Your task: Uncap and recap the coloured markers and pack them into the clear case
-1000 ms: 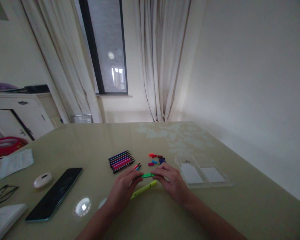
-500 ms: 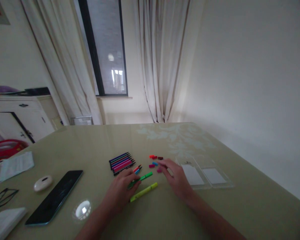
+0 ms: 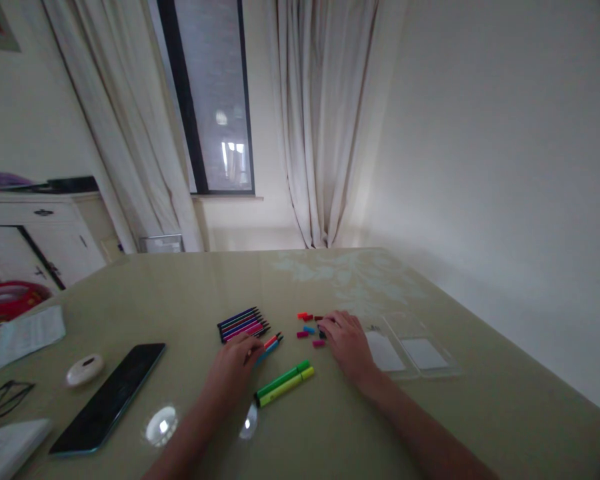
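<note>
My left hand (image 3: 234, 367) has its fingers curled at the back end of a blue felt-tip pen (image 3: 268, 353), with an uncapped orange-red pen (image 3: 271, 343) alongside. Part of the row of uncapped felt-tip pens (image 3: 241, 323) lies behind its knuckles. In front, a green felt-tip pen (image 3: 283, 380) and a yellow-green one (image 3: 287, 387) rest side by side, both capped. My right hand (image 3: 347, 343) is bent down on the table, fingertips closed at a dark pen cap (image 3: 321, 331). Loose caps lie beside it: a blue cap (image 3: 309, 329), a magenta cap (image 3: 319, 343) and several reddish ones (image 3: 303, 316).
A clear open plastic case (image 3: 433, 373) with white inserts lies right of my right hand. At left are a black phone (image 3: 107, 400), a white oval object (image 3: 85, 369), a face mask (image 3: 29, 337), a cable (image 3: 5, 400) and a white box (image 3: 13, 447). A round glossy disc (image 3: 161, 425) sits nearby.
The green pen has been let go beside the yellow-green pen. My left hand has moved back and left to the blue pen. My right hand has shifted slightly right, onto a dark cap; the blue cap is released.
</note>
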`<action>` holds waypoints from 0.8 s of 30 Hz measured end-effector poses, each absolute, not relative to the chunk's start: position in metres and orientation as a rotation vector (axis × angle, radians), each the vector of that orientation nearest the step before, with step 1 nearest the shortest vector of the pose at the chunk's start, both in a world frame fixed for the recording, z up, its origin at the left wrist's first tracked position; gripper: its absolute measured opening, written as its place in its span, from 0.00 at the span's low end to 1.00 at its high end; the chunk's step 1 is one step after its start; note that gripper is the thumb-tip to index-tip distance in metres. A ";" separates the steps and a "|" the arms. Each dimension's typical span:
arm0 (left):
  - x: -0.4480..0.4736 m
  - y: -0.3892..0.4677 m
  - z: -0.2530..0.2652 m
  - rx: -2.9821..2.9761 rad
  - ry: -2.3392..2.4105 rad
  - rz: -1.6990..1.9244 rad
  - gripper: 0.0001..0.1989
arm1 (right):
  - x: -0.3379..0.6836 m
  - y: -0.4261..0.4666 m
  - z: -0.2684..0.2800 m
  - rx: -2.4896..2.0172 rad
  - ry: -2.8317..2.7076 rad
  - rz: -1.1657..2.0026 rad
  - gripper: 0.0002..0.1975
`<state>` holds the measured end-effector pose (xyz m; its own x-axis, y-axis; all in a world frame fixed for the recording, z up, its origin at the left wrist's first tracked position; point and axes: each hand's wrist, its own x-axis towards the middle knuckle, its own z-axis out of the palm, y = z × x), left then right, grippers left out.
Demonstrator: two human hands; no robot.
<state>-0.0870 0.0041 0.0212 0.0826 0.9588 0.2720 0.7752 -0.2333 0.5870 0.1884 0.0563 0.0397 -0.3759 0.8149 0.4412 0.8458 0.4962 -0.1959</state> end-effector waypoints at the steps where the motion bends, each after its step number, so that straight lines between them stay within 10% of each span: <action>1: -0.091 0.006 0.020 2.060 1.770 0.892 0.15 | 0.184 0.062 0.043 -1.370 -2.285 -0.083 0.09; 24: -0.065 -0.016 0.031 2.033 1.463 1.215 0.14 | 0.201 0.024 0.050 -0.938 -1.716 0.707 0.12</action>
